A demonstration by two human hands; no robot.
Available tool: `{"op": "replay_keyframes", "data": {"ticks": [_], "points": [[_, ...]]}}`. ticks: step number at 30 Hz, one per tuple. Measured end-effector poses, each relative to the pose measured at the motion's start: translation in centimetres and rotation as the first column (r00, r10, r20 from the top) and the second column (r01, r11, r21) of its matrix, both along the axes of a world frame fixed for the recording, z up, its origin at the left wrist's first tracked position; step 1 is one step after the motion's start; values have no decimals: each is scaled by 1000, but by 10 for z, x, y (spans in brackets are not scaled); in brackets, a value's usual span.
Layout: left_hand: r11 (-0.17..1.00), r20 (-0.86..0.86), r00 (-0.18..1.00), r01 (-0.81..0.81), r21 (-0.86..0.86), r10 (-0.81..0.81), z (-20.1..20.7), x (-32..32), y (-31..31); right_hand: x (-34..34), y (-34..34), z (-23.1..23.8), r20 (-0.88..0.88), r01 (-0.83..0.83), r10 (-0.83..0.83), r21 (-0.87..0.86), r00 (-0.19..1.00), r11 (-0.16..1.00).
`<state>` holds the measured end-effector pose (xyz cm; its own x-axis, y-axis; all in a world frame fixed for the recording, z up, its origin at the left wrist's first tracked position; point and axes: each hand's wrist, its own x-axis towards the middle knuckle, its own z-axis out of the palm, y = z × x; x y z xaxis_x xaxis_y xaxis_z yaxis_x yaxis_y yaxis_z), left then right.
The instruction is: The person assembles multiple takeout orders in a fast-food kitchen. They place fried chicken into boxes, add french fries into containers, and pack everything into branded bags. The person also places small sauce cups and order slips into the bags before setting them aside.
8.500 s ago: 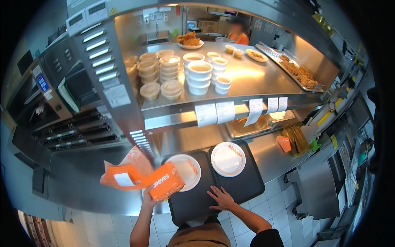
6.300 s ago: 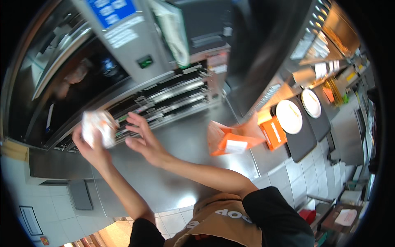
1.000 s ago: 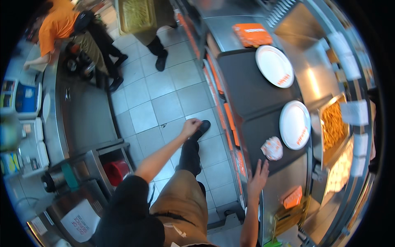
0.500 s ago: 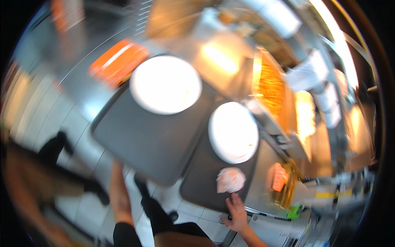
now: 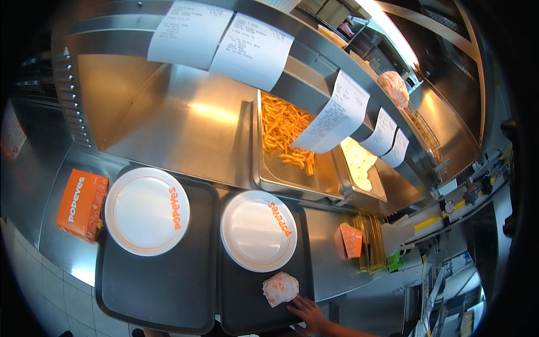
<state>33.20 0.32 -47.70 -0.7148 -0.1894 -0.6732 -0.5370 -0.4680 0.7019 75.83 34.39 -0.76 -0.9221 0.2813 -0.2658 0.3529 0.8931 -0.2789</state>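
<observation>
My right hand (image 5: 310, 314) reaches in from the lower edge, fingers stretched out and apart. Its fingertips lie at the near right side of a round, paper-wrapped sandwich (image 5: 281, 289); whether they touch it I cannot tell. The sandwich rests on the right dark tray (image 5: 241, 303), just in front of a white plate (image 5: 258, 230). Beside it, the left dark tray (image 5: 163, 281) carries another white plate (image 5: 147, 211). Only a sliver of skin shows below the left tray's near edge, perhaps my left arm; the fingers are hidden.
An orange box (image 5: 82, 205) stands left of the trays. Behind them, a metal pan of fries (image 5: 283, 126) sits beside a smaller pan of pale wrapped items (image 5: 359, 163). An orange carton (image 5: 351, 240) leans by a yellowish rack (image 5: 369, 244). Paper slips (image 5: 251, 49) hang from the shelf.
The view has swung and steadied, bringing the paper slips and fries pan toward the middle. My left forearm and the person at left have mostly left the picture. My right hand stays beside the sandwich.
</observation>
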Motion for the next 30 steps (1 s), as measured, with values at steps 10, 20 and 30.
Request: {"op": "replay_keyframes", "data": {"ticks": [10,20,30], "points": [[882,-176,904,-421,-212,390,159,125,-13,-17,8,39,-88,-103,93,-126,992,987],[889,-545,705,318,-329,-454,701,174,-33,-187,-55,170,-723,-595,194,-352,663,722],[-352,-603,-453,891,-287,-656,748,-51,-3,-319,-31,183,-315,-313,75,-949,946,-36]]}}
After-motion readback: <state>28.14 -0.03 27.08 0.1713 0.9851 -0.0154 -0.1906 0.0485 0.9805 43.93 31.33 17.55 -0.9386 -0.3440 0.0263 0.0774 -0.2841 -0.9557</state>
